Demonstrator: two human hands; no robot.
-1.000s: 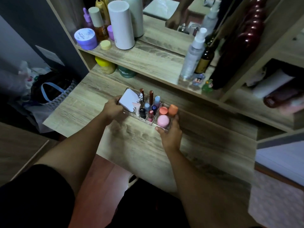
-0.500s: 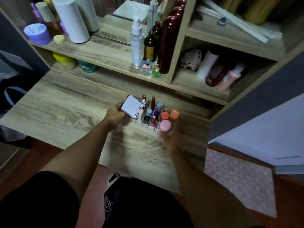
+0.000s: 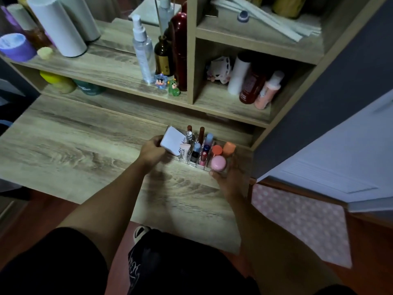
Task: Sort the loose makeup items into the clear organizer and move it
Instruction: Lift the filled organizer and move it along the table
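Organizer (image 3: 192, 162), clear and full, sits on the desk (image 3: 74, 145) at about 3 o'clock, near the right edge. The left hand (image 3: 152, 153) and right hand (image 3: 228, 177) each keep a closed grip on one end. A quick tilt could tip the tall lipsticks (image 3: 201, 133) or drop the pink sponge (image 3: 218, 163) out.
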